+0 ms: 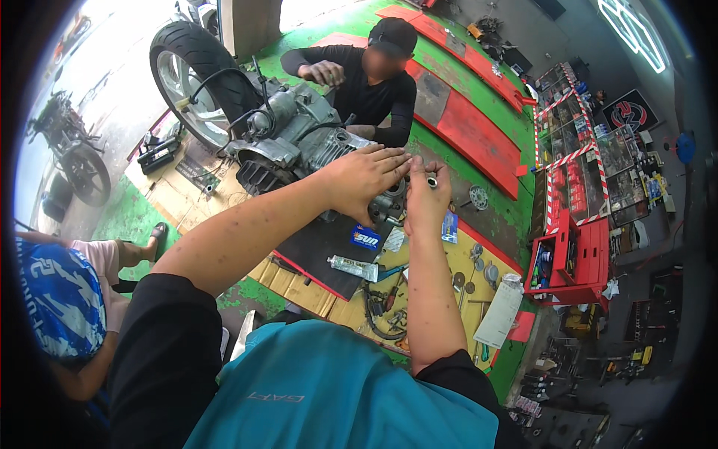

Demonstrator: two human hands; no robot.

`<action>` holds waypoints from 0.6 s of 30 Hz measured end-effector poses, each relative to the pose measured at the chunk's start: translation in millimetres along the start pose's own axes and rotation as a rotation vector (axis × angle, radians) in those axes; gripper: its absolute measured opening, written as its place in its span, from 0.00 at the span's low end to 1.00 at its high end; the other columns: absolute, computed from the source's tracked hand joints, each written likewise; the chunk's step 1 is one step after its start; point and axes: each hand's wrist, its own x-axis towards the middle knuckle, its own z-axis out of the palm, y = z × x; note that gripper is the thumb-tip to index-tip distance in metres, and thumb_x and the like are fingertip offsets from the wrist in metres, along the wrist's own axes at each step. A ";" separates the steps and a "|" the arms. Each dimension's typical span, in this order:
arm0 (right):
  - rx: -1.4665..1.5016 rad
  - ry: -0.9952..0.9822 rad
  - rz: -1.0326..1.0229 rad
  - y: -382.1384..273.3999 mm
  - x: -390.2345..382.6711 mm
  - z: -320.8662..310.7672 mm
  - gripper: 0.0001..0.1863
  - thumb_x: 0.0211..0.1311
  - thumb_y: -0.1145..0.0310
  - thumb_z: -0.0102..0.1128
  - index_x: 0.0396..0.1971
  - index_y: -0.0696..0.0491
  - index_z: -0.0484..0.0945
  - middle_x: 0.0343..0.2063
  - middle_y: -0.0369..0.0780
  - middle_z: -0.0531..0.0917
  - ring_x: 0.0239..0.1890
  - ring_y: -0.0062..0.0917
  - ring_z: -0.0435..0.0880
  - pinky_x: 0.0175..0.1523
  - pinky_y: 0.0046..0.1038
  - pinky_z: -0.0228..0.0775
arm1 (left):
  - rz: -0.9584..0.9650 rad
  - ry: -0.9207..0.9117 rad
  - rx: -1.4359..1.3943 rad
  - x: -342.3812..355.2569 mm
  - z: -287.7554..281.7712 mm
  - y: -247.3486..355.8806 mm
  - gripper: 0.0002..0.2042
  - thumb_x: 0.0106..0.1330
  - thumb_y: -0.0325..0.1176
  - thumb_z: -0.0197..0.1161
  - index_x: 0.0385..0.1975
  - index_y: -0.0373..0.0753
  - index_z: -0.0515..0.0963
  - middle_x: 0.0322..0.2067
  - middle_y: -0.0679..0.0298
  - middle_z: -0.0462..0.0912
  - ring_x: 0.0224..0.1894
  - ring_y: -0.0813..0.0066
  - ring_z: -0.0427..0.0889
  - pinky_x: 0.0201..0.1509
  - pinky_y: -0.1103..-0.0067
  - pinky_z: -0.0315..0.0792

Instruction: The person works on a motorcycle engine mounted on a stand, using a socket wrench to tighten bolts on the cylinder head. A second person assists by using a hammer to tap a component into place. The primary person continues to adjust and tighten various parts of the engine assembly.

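A grey metal engine [288,131] with a cylinder end lies on the work table, joined to a rear wheel with a black tyre [191,75]. My left hand [363,179] rests over the engine's cylinder end, its fingers stretched out toward my right hand. Beside those fingertips, my right hand [428,196] is closed round a tool with a round, hollow metal end [431,182]; the rest of that tool is hidden. What lies beneath my left palm cannot be seen.
The cardboard-covered table [329,303] bears a silver tube [353,268], a blue packet [366,237], a cable and small metal parts. A co-worker in black [374,90] crouches behind the engine. Another person [63,299] is at the left. A red tool cabinet [572,262] stands right.
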 end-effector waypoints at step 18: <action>-1.091 0.142 -0.194 -15.0 -37.2 -110.8 0.28 0.74 0.45 0.51 0.38 0.59 0.81 0.29 0.48 0.84 0.35 0.40 0.85 0.43 0.40 0.74 | 0.001 0.012 0.051 -0.9 0.0 -3.3 0.68 0.32 0.60 0.80 0.74 0.29 0.52 0.73 0.46 0.60 0.76 0.54 0.59 0.79 0.60 0.52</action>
